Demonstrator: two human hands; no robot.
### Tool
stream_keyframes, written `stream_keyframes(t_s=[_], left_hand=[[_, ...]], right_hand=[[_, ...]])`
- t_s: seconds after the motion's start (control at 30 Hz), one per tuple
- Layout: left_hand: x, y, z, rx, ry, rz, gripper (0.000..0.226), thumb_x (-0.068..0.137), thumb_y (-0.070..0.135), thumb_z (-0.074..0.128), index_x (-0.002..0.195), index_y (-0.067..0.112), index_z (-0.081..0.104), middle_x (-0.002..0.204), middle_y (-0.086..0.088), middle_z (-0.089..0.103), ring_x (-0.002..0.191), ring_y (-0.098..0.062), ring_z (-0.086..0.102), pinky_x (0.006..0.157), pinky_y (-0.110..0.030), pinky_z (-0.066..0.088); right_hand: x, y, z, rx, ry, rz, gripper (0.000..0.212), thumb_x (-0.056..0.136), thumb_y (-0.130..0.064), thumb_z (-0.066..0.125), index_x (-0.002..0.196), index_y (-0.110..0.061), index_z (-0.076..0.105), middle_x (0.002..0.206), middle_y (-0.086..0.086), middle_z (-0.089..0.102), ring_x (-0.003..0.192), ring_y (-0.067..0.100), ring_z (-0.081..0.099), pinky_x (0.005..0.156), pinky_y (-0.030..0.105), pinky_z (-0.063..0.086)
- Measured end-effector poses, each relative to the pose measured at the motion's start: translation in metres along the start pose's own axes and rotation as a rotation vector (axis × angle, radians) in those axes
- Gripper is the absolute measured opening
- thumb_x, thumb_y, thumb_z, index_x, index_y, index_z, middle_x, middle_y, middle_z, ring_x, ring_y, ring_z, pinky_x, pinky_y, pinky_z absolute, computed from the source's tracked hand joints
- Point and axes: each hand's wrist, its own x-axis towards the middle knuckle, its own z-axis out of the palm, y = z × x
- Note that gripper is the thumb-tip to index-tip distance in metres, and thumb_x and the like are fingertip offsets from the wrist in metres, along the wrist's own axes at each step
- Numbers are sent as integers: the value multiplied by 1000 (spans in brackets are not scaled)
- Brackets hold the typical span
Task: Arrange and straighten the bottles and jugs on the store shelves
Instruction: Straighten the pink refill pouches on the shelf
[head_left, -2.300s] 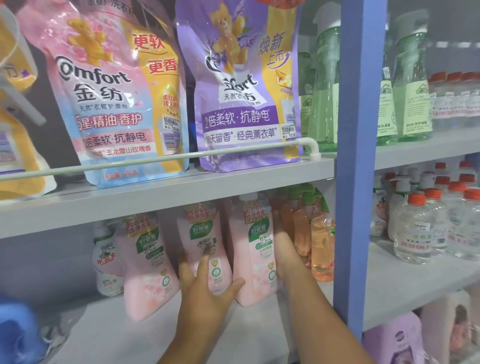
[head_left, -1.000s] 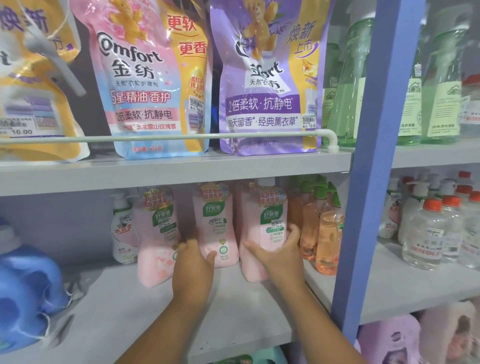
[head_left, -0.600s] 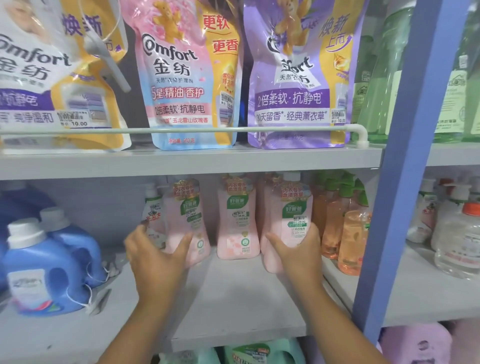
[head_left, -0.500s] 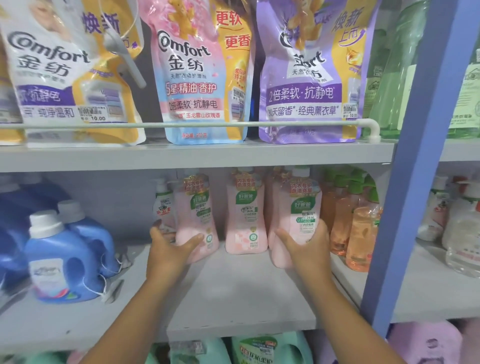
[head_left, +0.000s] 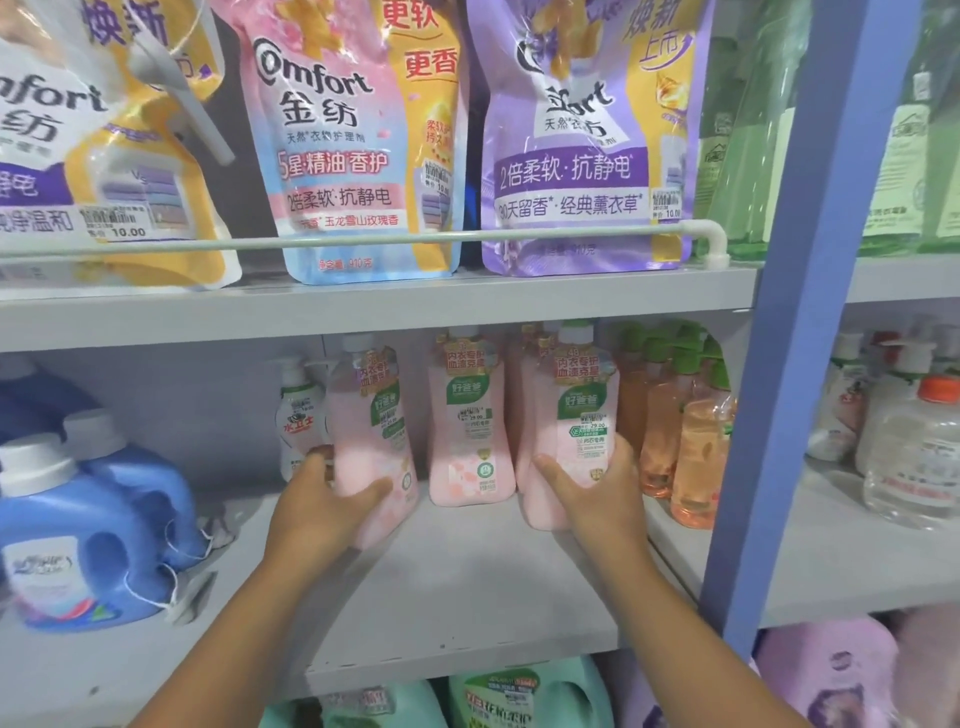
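Now the grey shelf (head_left: 467, 587) carries blue jugs (head_left: 98, 525) at 9 o'clock and orange bottles (head_left: 696, 447) at 3 o'clock. Your left hand (head_left: 324, 512) grips the left pink bottle (head_left: 371, 431), its top tilted toward 11 o'clock. Your right hand (head_left: 597, 501) grips the right pink bottle (head_left: 571, 415), nearly upright. Between them, a middle pink bottle (head_left: 467, 426) stands upright.

The yellow pouch (head_left: 104, 156) is cut off by the left edge. The teal jugs (head_left: 524, 696) are cropped at the bottom, and the left pink bottle (head_left: 371, 431) has its base hidden by the left hand (head_left: 322, 504).
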Motion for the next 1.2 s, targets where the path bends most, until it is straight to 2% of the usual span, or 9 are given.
stream_keyframes(t_s=[0.1, 0.27, 0.5, 0.7, 0.8, 0.87, 0.93, 1.07, 1.2], left_hand=[[-14, -20, -14, -53, -79, 53, 48, 80, 41, 86, 120, 45, 59, 106, 21, 72, 85, -6, 73, 68, -31, 55], [-32, -6, 3, -453, -518, 122, 47, 98, 14, 70, 131, 47, 63, 126, 15, 74, 113, -9, 72, 84, -26, 62], [-34, 19, 52, -27, -292, 249, 70, 87, 37, 80, 145, 44, 43, 130, 13, 54, 114, -11, 63, 97, -40, 56], [-22, 28, 67, -33, -266, 189, 60, 82, 28, 86, 133, 33, 55, 124, 5, 62, 109, -16, 64, 97, -44, 56], [-22, 21, 67, -176, -334, 131, 60, 84, 22, 85, 130, 46, 54, 129, 6, 63, 107, -5, 66, 94, -34, 58], [-27, 15, 68, -292, -346, 91, 66, 85, 19, 85, 137, 44, 53, 134, 8, 61, 105, 4, 66, 83, -16, 56], [-32, 12, 70, -291, -286, 99, 72, 82, 22, 87, 142, 40, 50, 133, 15, 56, 99, 13, 61, 70, -6, 52], [-35, 13, 73, -279, -232, 129, 66, 83, 21, 87, 131, 49, 51, 124, 21, 64, 97, 12, 62, 69, -12, 52], [-32, 10, 75, -296, -231, 112, 65, 82, 23, 88, 127, 52, 51, 120, 23, 63, 98, 8, 64, 72, -16, 54]], right_hand=[[2, 3, 2, 0, 3, -8, 73, 66, -60, 87, 123, -32, 51, 114, -8, 64, 102, 18, 65, 85, 45, 57], [2, 4, 1, 67, -20, 0, 62, 70, -48, 91, 118, -34, 53, 110, -12, 67, 98, 12, 67, 75, 32, 51], [5, 5, -9, 279, -134, 62, 48, 79, -17, 89, 115, -38, 64, 101, -14, 77, 89, -3, 72, 65, 7, 52], [2, 4, -12, 287, -129, 46, 43, 85, -15, 84, 116, -37, 66, 111, -8, 75, 96, 3, 72, 67, 10, 52], [0, 6, -12, 220, -101, 34, 62, 89, -19, 81, 141, -38, 55, 124, -21, 65, 115, 6, 64, 78, 5, 46], [-1, 5, -11, 120, -83, 45, 92, 85, -27, 84, 160, -33, 32, 134, -24, 49, 127, 5, 49, 95, 12, 41], [-2, 2, -9, -23, -75, 30, 108, 69, -39, 93, 158, -31, 31, 138, -10, 44, 127, 13, 48, 104, 32, 46], [-1, 4, -7, -44, -64, 11, 100, 58, -41, 97, 142, -34, 43, 127, -5, 56, 117, 19, 58, 98, 46, 53], [-2, 4, -9, -77, -82, -15, 97, 62, -43, 93, 143, -38, 40, 128, -10, 51, 119, 17, 57, 98, 44, 52]])
